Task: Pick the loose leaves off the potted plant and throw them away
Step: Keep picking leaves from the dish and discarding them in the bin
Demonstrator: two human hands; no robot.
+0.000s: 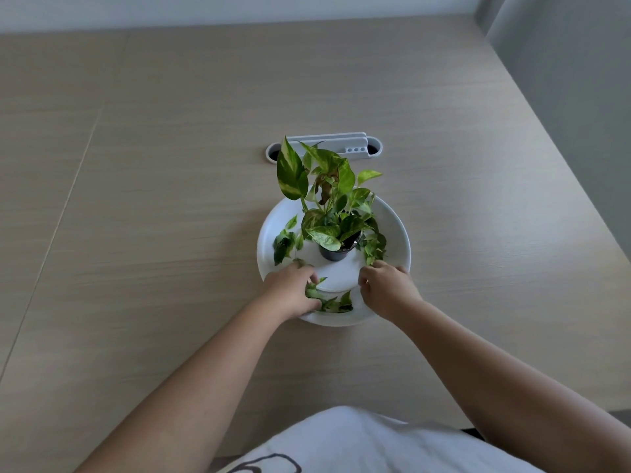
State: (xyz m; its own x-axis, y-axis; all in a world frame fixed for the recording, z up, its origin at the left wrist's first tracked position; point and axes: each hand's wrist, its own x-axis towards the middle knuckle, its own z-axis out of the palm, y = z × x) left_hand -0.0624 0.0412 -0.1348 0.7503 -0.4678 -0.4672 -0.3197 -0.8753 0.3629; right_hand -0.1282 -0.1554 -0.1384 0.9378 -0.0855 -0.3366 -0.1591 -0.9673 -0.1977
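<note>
A green and yellow potted plant (327, 196) stands in a small dark pot (336, 252) at the middle of a white round tray (397, 233). Loose leaves lie in the tray: a clump on the left (285, 242), a clump on the right (375, 247) and several at the front (336, 303). My left hand (290, 290) rests on the tray's front left with its fingers closed around some green leaves. At the front right my right hand (387, 290) touches the lowest leaves of the right clump, its fingers curled; whether it grips a leaf is hidden.
The tray sits on a wide pale wooden table (170, 199). A white oval cable grommet (324, 150) is set into the table just behind the plant. The table's right edge (560, 158) runs diagonally along a grey wall. No bin is in view.
</note>
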